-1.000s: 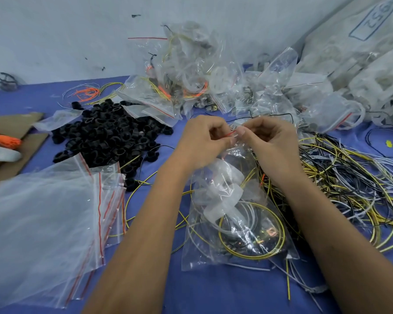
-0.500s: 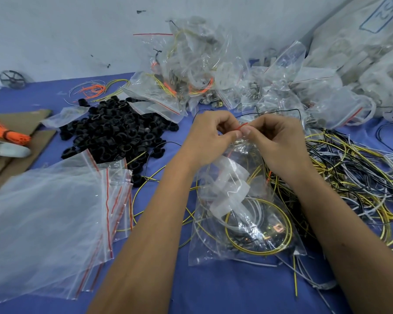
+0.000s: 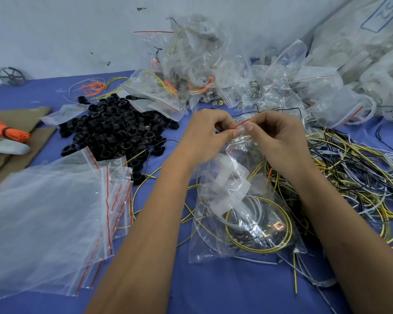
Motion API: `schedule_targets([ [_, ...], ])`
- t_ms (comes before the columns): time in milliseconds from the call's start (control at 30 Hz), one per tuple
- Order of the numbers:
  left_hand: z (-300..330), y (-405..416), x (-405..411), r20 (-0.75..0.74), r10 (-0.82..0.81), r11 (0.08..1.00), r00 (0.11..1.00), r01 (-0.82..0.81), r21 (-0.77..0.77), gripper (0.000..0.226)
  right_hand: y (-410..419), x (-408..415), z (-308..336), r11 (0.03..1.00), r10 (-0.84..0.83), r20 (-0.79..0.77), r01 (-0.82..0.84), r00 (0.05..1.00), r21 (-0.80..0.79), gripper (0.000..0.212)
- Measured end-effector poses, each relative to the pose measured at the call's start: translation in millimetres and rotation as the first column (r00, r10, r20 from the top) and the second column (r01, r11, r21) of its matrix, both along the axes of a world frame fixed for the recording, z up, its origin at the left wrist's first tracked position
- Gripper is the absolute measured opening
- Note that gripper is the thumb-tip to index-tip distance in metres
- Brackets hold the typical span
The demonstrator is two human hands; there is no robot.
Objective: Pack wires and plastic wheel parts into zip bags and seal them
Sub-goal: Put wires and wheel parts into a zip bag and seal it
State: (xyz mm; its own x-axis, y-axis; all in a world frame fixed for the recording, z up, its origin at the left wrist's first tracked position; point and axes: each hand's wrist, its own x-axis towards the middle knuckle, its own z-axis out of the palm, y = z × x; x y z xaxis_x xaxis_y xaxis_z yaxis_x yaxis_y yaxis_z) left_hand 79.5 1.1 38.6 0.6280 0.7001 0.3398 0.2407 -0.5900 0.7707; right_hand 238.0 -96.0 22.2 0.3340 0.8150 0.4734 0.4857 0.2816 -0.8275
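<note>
Fingers [image 3: 233, 133] on wire-filled zip bag [image 3: 243, 214]

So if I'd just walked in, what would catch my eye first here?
Probably the two hands at centre, left hand and right hand, pinching the red zip strip of a clear filled bag of wire coils. Next, the heap of black plastic rings on the left, and the tangle of yellow, black and white wires on the right.

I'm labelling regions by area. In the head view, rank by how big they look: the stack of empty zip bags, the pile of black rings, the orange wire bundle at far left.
1. Stack of empty zip bags, though nearest the camera.
2. Pile of black rings.
3. Orange wire bundle, partly cut off by the frame edge.
</note>
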Motion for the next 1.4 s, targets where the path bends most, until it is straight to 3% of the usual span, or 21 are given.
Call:
schedule_targets([
  [367,-4,7,-3,-0.034,0.029,0.999,0.999,-0.030,-0.023,0.007,1,1,-2,0.999,-0.032,-0.006,0.032,0.999,-0.022,0.008],
  [567,-4,7,-3,-0.024,0.002,0.999,1.000,-0.003,-0.036,0.008,-1,-1,1,0.998,0.043,0.009,-0.042,0.999,-0.038,0.005],
  [767,-5,10,-6,-0.029,0.010,0.998,1.000,-0.012,-0.054,0.018,1,0,-2,1.000,-0.009,0.018,0.009,1.000,-0.028,0.008],
  [1167,-6,16,-13,-0.068,0.002,0.998,0.998,-0.006,-0.058,0.006,3,2,-5,0.999,-0.048,0.034,0.049,0.998,-0.014,0.010],
  [1400,-7,17,-13,-0.069,-0.037,0.998,0.997,0.033,-0.061,0.016,3,-1,-5,0.998,-0.059,0.045,0.060,0.997,-0.012,0.005],
])
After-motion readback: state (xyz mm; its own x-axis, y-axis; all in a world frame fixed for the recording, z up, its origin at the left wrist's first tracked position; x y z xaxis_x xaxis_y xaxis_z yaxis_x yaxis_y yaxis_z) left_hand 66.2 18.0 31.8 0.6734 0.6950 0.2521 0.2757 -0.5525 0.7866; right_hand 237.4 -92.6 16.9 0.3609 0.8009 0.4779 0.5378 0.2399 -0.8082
